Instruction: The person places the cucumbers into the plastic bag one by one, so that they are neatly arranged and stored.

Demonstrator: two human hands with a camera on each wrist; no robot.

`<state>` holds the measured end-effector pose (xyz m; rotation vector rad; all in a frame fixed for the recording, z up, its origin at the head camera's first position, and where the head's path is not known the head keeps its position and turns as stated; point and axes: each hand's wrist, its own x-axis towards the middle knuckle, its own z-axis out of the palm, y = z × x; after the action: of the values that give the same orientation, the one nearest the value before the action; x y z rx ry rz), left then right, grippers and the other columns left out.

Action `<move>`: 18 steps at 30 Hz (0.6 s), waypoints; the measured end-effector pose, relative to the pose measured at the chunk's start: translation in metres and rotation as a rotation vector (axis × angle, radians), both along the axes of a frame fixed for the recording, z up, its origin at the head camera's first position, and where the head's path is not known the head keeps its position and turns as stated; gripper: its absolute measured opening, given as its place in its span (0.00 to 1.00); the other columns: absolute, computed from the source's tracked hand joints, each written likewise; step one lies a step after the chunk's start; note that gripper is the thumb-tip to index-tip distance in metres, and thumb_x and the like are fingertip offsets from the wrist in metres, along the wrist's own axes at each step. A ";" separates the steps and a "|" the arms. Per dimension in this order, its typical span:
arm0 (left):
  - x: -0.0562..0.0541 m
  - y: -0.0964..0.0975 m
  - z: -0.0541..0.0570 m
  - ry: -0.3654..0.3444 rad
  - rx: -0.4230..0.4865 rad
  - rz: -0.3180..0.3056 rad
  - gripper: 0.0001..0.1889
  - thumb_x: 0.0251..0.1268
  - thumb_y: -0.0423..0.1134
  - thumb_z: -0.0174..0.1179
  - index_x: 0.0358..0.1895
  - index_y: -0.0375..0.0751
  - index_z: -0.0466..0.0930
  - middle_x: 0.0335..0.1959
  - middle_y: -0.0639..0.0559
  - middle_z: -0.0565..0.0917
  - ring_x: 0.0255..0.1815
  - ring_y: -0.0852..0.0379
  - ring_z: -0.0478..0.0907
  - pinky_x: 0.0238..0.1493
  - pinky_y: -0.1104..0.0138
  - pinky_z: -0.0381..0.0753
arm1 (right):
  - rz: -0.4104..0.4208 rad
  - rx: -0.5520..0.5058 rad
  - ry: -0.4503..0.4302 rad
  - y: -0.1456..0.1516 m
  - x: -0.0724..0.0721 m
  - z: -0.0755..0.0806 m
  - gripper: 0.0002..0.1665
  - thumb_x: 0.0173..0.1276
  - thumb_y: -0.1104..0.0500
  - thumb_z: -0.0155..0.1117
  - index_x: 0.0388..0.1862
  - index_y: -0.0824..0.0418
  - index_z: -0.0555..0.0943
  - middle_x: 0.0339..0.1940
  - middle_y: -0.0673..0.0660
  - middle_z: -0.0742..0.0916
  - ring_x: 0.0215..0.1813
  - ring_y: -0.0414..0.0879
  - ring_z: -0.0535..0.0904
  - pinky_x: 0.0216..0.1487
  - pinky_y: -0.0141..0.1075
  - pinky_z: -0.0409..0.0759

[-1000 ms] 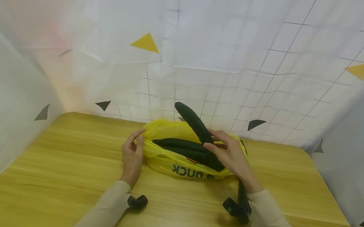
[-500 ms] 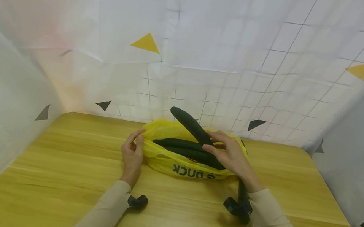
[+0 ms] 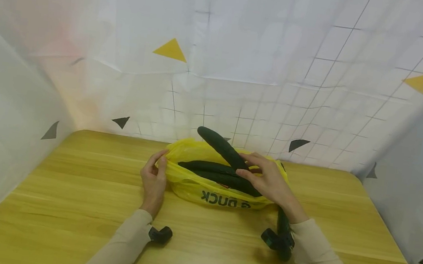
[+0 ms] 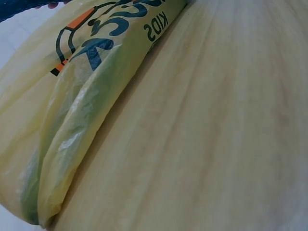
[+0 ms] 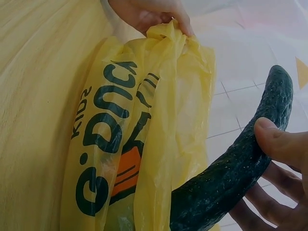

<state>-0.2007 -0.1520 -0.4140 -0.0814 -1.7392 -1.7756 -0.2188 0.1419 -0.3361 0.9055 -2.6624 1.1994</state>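
A yellow plastic bag [image 3: 188,188] with mirrored dark lettering lies on the table, its mouth gaping upward. Inside it are dark green cucumbers [image 3: 207,167], side by side. My left hand [image 3: 154,182] pinches the bag's left rim between thumb and fingers; the right wrist view shows those fingertips on the gathered plastic. Over the bag's right part, my right hand [image 3: 267,179] holds another cucumber [image 3: 219,145] between thumb and fingers. This cucumber slants, its far end raised to the left above the rim, its lower end inside the mouth in the right wrist view [image 5: 202,197].
A long dark green cucumber [image 3: 283,219] lies on the wooden table [image 3: 212,248] under my right wrist, partly hidden by the black wrist camera [image 3: 270,239]. White sheeting [image 3: 239,42] with grid lines and triangles stands close behind the table and at both sides.
The raised end of the cucumber in my right hand has dipped lower and slightly left, toward the bag. The left hand keeps its place on the rim.
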 end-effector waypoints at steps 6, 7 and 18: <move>0.001 0.000 0.000 0.008 0.001 -0.001 0.15 0.72 0.35 0.50 0.54 0.32 0.78 0.52 0.38 0.80 0.31 0.65 0.68 0.31 0.78 0.69 | 0.014 0.010 0.001 0.000 0.000 0.001 0.29 0.67 0.52 0.62 0.65 0.59 0.72 0.53 0.53 0.82 0.56 0.50 0.78 0.53 0.44 0.80; 0.001 0.000 0.000 0.006 0.003 -0.002 0.15 0.72 0.36 0.50 0.54 0.33 0.78 0.52 0.38 0.80 0.32 0.65 0.69 0.33 0.78 0.70 | 0.012 0.011 0.000 -0.001 0.000 0.001 0.28 0.67 0.52 0.62 0.65 0.58 0.73 0.53 0.53 0.82 0.56 0.50 0.78 0.53 0.43 0.80; 0.001 0.000 0.001 0.007 0.016 0.006 0.15 0.72 0.35 0.50 0.54 0.32 0.77 0.54 0.38 0.79 0.42 0.64 0.74 0.42 0.78 0.74 | -0.005 0.086 -0.005 -0.013 -0.002 -0.004 0.28 0.67 0.51 0.61 0.64 0.58 0.73 0.53 0.54 0.82 0.57 0.53 0.77 0.51 0.43 0.80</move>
<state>-0.1993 -0.1519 -0.4128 -0.0753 -1.7178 -1.7826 -0.2206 0.1291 -0.3397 0.9089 -2.7375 1.0944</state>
